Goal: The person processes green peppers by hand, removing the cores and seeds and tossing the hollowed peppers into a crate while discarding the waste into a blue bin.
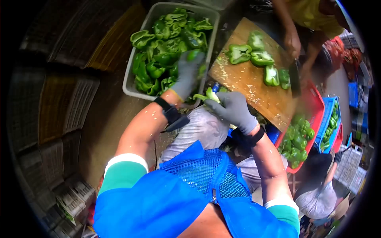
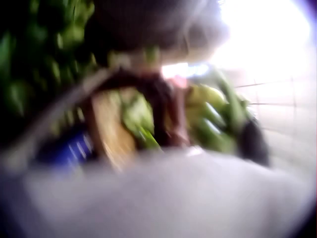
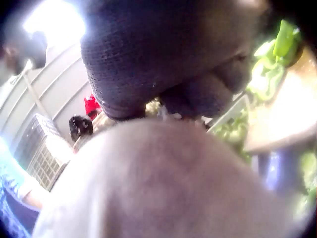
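Note:
My left hand (image 1: 185,77), in a grey glove and blurred, reaches over the right side of a pale tub (image 1: 129,75) of cut green peppers (image 1: 154,71). A piece of green pepper (image 1: 193,54) shows at its fingertips; I cannot tell whether they grip it. Close to the tub's near corner, above the knee, my gloved right hand (image 1: 234,111) pinches a pale green pepper core (image 1: 212,95) with its curved stem pointing left. In the right wrist view the dark underside of that hand (image 3: 163,54) hides the core.
Cut pepper pieces (image 1: 262,58) and scattered seeds lie on a wooden board (image 1: 246,85). Across it, another person's hand (image 1: 293,43) is beside a broad dark knife (image 1: 294,77). A red crate (image 1: 317,107) holds whole peppers (image 1: 295,142); stacked crates (image 1: 59,103) line the left.

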`<state>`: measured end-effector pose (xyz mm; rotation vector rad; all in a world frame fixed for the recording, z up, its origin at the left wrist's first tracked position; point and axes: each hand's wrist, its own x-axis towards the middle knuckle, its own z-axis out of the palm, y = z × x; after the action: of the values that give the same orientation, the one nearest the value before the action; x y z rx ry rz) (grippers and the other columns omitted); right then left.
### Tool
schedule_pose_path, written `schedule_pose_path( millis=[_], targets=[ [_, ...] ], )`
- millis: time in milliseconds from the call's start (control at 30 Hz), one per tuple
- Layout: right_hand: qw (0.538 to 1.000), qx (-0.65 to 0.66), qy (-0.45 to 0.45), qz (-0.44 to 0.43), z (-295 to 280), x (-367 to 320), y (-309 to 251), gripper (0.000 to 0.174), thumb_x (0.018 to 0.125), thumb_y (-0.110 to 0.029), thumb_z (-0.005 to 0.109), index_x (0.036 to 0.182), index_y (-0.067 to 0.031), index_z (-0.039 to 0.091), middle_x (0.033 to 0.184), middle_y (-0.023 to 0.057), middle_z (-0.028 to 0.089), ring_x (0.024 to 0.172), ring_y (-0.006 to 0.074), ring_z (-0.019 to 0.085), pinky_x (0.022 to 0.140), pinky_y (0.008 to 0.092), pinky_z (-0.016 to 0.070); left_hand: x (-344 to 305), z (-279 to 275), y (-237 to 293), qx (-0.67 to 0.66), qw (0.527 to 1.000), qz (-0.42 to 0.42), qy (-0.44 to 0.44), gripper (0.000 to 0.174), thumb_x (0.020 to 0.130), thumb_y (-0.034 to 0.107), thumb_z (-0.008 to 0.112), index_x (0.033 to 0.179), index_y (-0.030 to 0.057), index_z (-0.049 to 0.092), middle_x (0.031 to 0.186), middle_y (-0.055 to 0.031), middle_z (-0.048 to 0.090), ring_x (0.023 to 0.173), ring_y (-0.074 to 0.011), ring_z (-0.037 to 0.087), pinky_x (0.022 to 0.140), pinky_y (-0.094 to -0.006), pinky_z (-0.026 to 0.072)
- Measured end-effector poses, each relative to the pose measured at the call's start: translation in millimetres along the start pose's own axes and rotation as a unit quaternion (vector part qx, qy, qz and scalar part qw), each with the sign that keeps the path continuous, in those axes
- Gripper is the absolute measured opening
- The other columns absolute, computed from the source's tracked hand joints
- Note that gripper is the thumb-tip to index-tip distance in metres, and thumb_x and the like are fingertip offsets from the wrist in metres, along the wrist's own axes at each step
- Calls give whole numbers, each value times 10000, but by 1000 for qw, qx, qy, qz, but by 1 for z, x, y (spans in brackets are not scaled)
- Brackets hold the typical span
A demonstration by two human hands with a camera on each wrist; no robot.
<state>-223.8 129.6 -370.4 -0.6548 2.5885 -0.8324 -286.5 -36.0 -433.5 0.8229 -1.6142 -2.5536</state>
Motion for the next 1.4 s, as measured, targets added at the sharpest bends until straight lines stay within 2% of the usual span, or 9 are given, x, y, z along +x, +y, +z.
schedule_pose_path(
  millis=[233, 300, 433, 600, 733, 933, 1000, 1200, 1400],
  targets=[
    [955, -100, -228, 161, -59, -12, 86, 586, 666, -617, 672, 935, -99, 715, 843, 182, 667, 824, 333, 645, 742, 418, 501, 11, -103, -48, 673, 595, 357, -254, 664, 795, 311, 672, 1363, 90, 410, 1366, -169, 445, 1249, -345, 441, 1012, -520, 345],
    [990, -80, 23, 118, -47, 22, 114, 560, 719, -491, 700, 1032, -28, 668, 1009, 192, 655, 941, 356, 624, 803, 416, 495, 17, -133, -97, 737, 486, 369, -290, 717, 784, 331, 634, 1410, 113, 364, 1468, -169, 344, 1352, -362, 327, 1048, -617, 241],
    [933, -123, 290, 172, -9, 115, 118, 489, 795, -397, 656, 1104, -31, 555, 1006, 213, 635, 947, 391, 611, 809, 453, 490, 32, -96, -94, 710, 607, 110, -339, 769, 712, 255, 601, 1431, 146, 351, 1504, -145, 306, 1427, -335, 172, 1052, -686, 87],
    [962, -48, 246, 111, 33, 121, 116, 443, 775, -302, 684, 1098, -35, 539, 1018, 214, 638, 932, 381, 622, 788, 448, 502, 49, -79, -54, 250, 928, -122, -247, 393, 876, 254, 590, 1229, 85, 559, 1048, -90, 666, 942, -218, 650, 747, -370, 541],
    [930, 359, 61, 53, 50, 67, 68, 492, 730, -231, 746, 1130, -23, 546, 953, 182, 647, 856, 272, 647, 760, 359, 505, 22, -34, -31, -179, 861, -366, -305, 291, 949, 300, 555, 1137, 83, 602, 956, -89, 671, 904, -173, 646, 705, -290, 556],
    [983, 115, 141, -3, 29, 18, 24, 279, 749, -182, 761, 921, -26, 607, 756, 90, 608, 703, 124, 571, 643, 306, 478, 0, -12, -6, 16, 944, -133, -303, 519, 865, 70, 553, 1363, 54, 411, 1061, -105, 598, 900, -147, 618, 783, -252, 525],
    [981, 120, 134, 65, 21, 6, 34, 287, 757, -290, 708, 940, -81, 635, 859, 167, 646, 814, 360, 628, 719, 388, 498, 3, -10, -4, 47, 976, -99, -187, 542, 843, 111, 591, 1355, 66, 419, 1078, -120, 602, 946, -212, 619, 822, -278, 513],
    [993, 36, 25, 107, -43, -22, 119, 422, 724, -399, 714, 969, -61, 645, 951, 181, 667, 874, 322, 649, 763, 377, 508, 20, -82, -41, 719, 559, 372, -180, 615, 771, 331, 645, 1332, 146, 476, 1333, -175, 473, 1260, -354, 423, 1048, -588, 288],
    [903, -251, 125, 327, -112, 87, 169, 494, 726, -373, 692, 1100, -59, 619, 1070, 224, 635, 999, 365, 621, 835, 426, 499, 28, -96, -80, 763, 547, 210, -272, 601, 796, 478, 543, 1324, 193, 499, 1424, -111, 424, 1366, -321, 299, 1075, -683, 46]
  ],
)
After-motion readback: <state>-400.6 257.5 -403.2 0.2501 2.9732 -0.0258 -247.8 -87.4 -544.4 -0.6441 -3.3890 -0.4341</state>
